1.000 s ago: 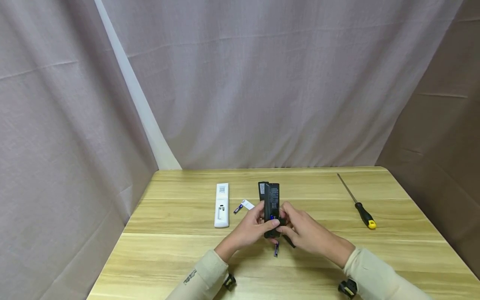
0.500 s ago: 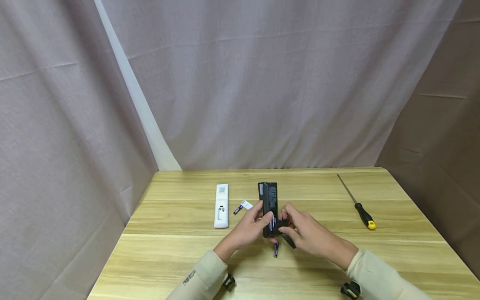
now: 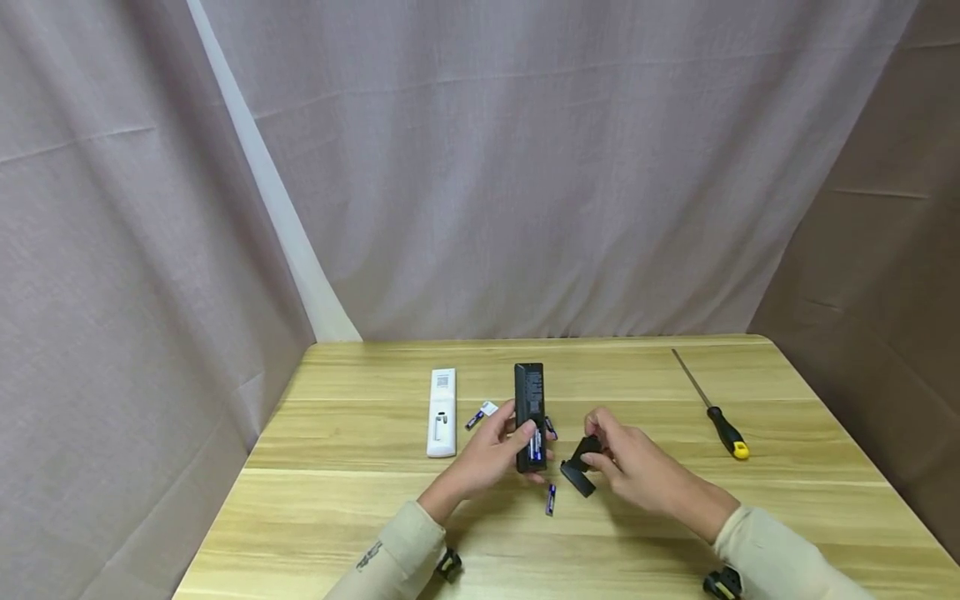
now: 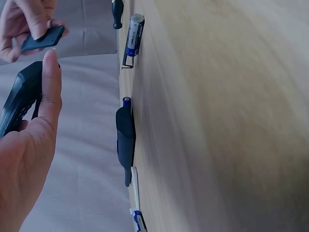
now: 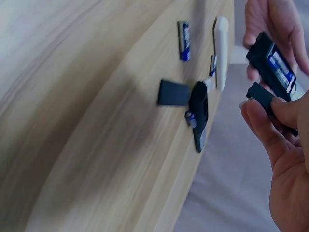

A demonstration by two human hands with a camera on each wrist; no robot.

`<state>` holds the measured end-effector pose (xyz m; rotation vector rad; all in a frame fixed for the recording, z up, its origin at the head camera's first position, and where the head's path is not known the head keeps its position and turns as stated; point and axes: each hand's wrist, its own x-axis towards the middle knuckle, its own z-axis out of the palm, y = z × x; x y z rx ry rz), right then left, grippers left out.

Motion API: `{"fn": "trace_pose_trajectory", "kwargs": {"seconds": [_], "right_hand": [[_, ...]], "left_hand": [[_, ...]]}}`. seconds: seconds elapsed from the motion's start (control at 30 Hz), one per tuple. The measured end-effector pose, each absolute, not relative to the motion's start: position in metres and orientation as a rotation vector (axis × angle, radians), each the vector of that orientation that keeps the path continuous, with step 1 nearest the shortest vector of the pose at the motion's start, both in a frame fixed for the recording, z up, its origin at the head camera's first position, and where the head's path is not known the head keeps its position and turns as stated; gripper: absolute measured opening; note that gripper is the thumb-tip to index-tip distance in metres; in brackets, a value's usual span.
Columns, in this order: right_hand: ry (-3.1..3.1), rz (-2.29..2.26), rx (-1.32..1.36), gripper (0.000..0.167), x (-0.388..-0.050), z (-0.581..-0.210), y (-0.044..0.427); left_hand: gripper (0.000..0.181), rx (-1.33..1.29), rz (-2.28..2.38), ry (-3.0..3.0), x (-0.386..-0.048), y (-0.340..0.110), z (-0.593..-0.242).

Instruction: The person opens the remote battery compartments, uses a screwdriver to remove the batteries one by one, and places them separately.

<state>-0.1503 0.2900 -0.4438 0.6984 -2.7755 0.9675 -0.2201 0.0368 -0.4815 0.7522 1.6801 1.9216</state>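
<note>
My left hand (image 3: 483, 454) grips a black remote (image 3: 531, 392) with its back up; batteries (image 3: 535, 446) show in its uncovered compartment. In the right wrist view those batteries (image 5: 281, 70) lie in the held remote (image 5: 263, 53). To the right, apart from the remote, my right hand (image 3: 645, 471) pinches a small black cover (image 3: 586, 452) between thumb and fingers. The same cover (image 4: 43, 39) appears in the left wrist view above the thumb of the left hand (image 4: 29, 145).
Another black cover (image 3: 577, 479) lies on the table, near a loose battery (image 3: 551, 500). A second black remote (image 5: 199, 104) rests by a battery (image 5: 190, 118). A white remote (image 3: 442, 417) and a battery (image 3: 474, 419) lie left; a screwdriver (image 3: 726, 431) lies right.
The right hand has moved right with the small cover, away from the remote. The left hand has shifted slightly left with the remote, and the batteries inside have come into view.
</note>
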Motion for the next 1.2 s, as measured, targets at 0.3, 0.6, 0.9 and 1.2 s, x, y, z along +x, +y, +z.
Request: {"fn": "trace_pose_trajectory", "kwargs": {"seconds": [0.3,0.6,0.9,1.2], "right_hand": [[-2.773,0.892,0.641,0.023,-0.15,-0.452,0.314],[-2.813,0.789,0.627,0.025,-0.145,-0.454,0.329],[-2.771,0.558,0.634,0.022,-0.144,-0.46,0.338],[-2.857,0.435,0.553,0.014,-0.146,-0.472,0.347]], "left_hand": [[0.048,0.733,1.925,1.679,-0.221,0.03,-0.485],[0.051,0.756,1.926,1.655,-0.223,0.026,-0.483],[0.052,0.751,1.924,1.666,-0.221,0.025,-0.483],[0.051,0.754,1.929,1.712,-0.223,0.023,-0.479]]}}
